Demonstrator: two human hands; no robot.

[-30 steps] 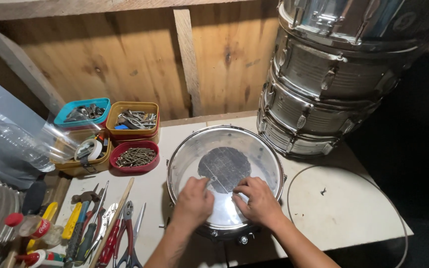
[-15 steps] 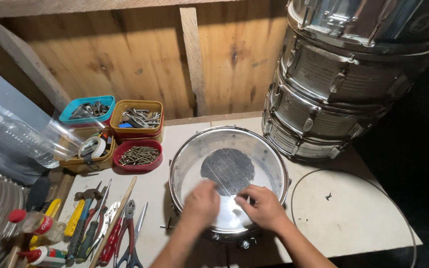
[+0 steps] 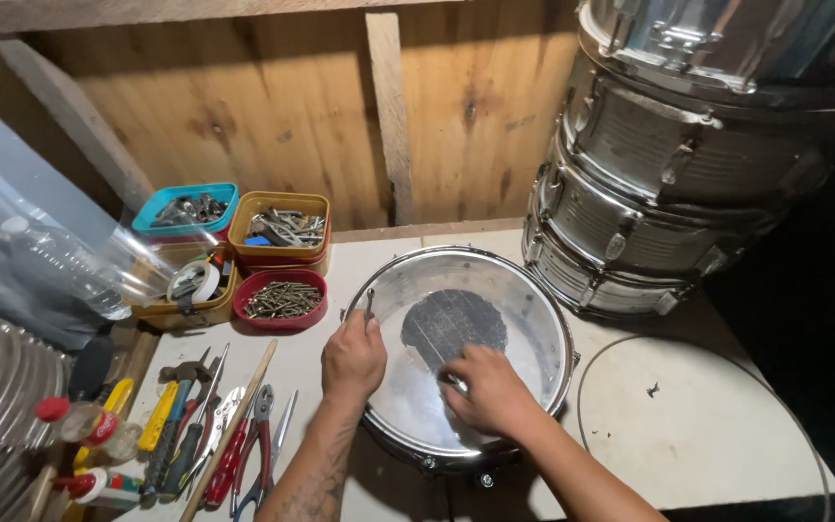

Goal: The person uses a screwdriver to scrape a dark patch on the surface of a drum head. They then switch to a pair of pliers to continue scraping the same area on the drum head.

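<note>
A shiny metal snare drum (image 3: 533, 300) lies flat on the pale worktop (image 3: 698, 435), its clear head showing a dark round patch (image 3: 453, 324) in the middle. My left hand (image 3: 352, 360) is at the drum's left rim, closed around a small metal key (image 3: 369, 304) that sticks up above the fingers. My right hand (image 3: 488, 390) rests on the drum head just below the dark patch, fingers curled down. Whether it holds anything is hidden under the palm.
Several chrome drums (image 3: 669, 174) are stacked at the back right. Small tubs of screws and hardware (image 3: 282, 298) stand at the back left beside a plastic bottle (image 3: 60, 261). Pliers, screwdrivers and a wooden stick (image 3: 229, 435) lie at the front left. A thin hoop (image 3: 727, 362) lies right.
My left hand has left the drum head and gone to the left rim with the small key. My right hand stayed on the head, its fingers more curled.
</note>
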